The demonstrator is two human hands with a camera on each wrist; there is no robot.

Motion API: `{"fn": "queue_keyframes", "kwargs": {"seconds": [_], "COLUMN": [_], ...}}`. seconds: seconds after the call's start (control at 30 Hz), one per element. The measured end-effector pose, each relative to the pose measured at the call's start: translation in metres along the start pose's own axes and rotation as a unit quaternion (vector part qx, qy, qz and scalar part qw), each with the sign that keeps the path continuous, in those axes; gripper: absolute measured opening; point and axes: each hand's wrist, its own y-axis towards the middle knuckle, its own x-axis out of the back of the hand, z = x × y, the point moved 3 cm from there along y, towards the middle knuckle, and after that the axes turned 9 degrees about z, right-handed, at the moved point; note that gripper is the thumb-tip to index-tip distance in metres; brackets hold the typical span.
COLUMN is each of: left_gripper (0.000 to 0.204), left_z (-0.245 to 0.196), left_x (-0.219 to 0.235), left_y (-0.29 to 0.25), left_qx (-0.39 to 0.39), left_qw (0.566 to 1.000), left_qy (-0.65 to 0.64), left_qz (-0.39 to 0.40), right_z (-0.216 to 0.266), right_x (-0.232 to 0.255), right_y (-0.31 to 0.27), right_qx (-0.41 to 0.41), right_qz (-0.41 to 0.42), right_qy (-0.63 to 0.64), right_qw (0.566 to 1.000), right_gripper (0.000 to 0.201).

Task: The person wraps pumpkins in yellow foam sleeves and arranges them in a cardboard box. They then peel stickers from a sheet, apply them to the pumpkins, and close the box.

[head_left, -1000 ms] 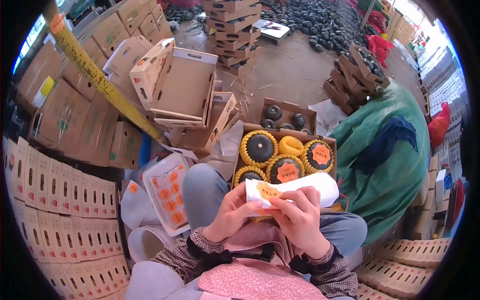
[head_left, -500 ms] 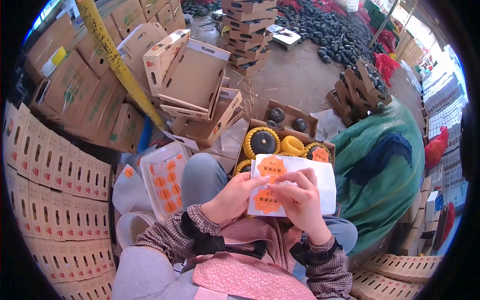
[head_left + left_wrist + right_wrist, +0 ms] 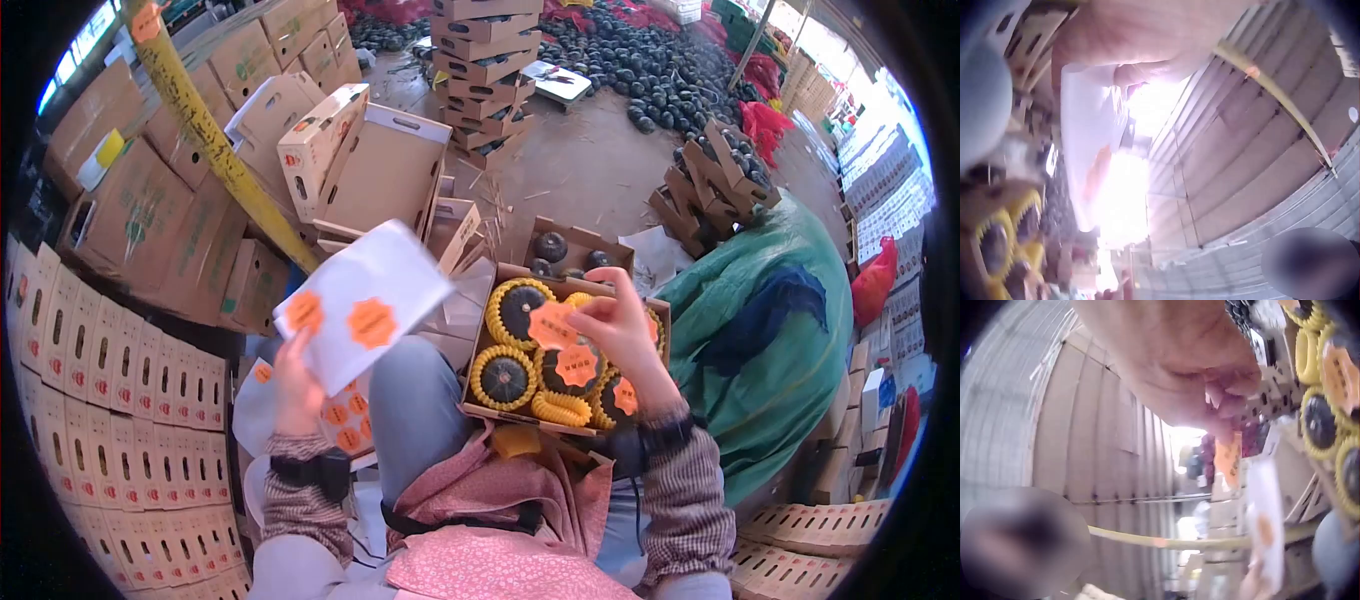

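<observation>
My left hand (image 3: 298, 388) grips a white backing sheet (image 3: 395, 280) of orange stickers by its lower left edge, out over the left knee. Between thumb and fingers my right hand (image 3: 632, 335) pinches one loose orange scalloped sticker (image 3: 548, 324), which also hangs from the fingertips in the right wrist view as a small orange label (image 3: 1227, 465). Below that hand is a cardboard box (image 3: 476, 408) of dark green pumpkins (image 3: 503, 380) in yellow foam nets (image 3: 561, 408). Several pumpkins bear stickers; one stickered label (image 3: 576, 366) shows just under the held one.
Beside the left knee a tray holds more stickers (image 3: 350, 415). Another box (image 3: 622, 250) with bare pumpkins adjoins the far side. Open cartons (image 3: 385, 170) and a yellow pole (image 3: 215, 130) stand to the left, a green tarp (image 3: 770, 350) to the right.
The hands have parted: the left carried the sticker sheet up and left, while the right moved over the box with one sticker peeled off. More of the netted pumpkins is uncovered.
</observation>
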Motion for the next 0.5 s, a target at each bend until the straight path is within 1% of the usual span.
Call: {"fn": "queue_keyframes", "kwargs": {"seconds": [0.03, 0.1, 0.13, 0.2, 0.23, 0.27, 0.3, 0.33, 0.37, 0.4, 0.43, 0.47, 0.5], "left_gripper": [0.031, 0.033, 0.034, 0.034, 0.035, 0.033, 0.033, 0.033, 0.033, 0.033, 0.033, 0.033, 0.033], "left_z": [-0.005, -0.010, -0.010, -0.008, -0.007, -0.001, 0.007, 0.015, 0.023, 0.030, 0.041, 0.057, 0.070], "left_x": [0.024, 0.063, 0.075, 0.090, 0.097, 0.104, 0.112, 0.119, 0.124, 0.122, 0.131, 0.146, 0.157], "left_y": [-0.001, -0.007, -0.012, -0.019, -0.023, -0.022, -0.019, -0.014, -0.010, -0.006, -0.001, 0.003, 0.004], "left_qx": [-0.024, -0.035, -0.041, -0.030, -0.025, -0.041, -0.040, -0.038, -0.035, -0.023, -0.008, 0.008, 0.023], "left_qw": [0.999, 0.997, 0.995, 0.994, 0.993, 0.992, 0.991, 0.990, 0.990, 0.991, 0.991, 0.990, 0.989], "left_qy": [-0.002, 0.006, 0.010, 0.021, 0.026, 0.054, 0.061, 0.068, 0.075, 0.069, 0.065, 0.061, 0.057], "left_qz": [-0.028, -0.068, -0.090, -0.106, -0.115, -0.110, -0.113, -0.115, -0.116, -0.108, -0.117, -0.126, -0.135], "right_z": [-0.013, -0.043, -0.043, -0.045, -0.044, -0.046, -0.048, -0.049, -0.051, -0.046, -0.044, -0.048, -0.049], "right_x": [0.000, 0.000, -0.002, -0.005, -0.007, -0.009, -0.011, -0.015, -0.018, -0.024, -0.028, -0.029, -0.030], "right_y": [0.019, 0.050, 0.056, 0.066, 0.069, 0.070, 0.069, 0.068, 0.068, 0.066, 0.065, 0.066, 0.066], "right_qx": [-0.037, 0.007, -0.014, -0.056, -0.042, -0.029, -0.016, 0.021, 0.023, 0.026, 0.027, 0.095, 0.093], "right_qz": [-0.012, -0.025, -0.007, 0.032, 0.036, 0.039, 0.041, 0.037, 0.024, 0.011, -0.001, -0.003, 0.020], "right_qy": [-0.055, -0.116, -0.116, -0.117, -0.134, -0.151, -0.168, -0.161, -0.203, -0.246, -0.288, -0.308, -0.311], "right_qw": [0.998, 0.993, 0.993, 0.991, 0.989, 0.987, 0.985, 0.986, 0.979, 0.969, 0.957, 0.947, 0.945], "right_gripper": [0.044, 0.041, 0.041, 0.040, 0.040, 0.040, 0.040, 0.041, 0.041, 0.041, 0.042, 0.042, 0.042]}}
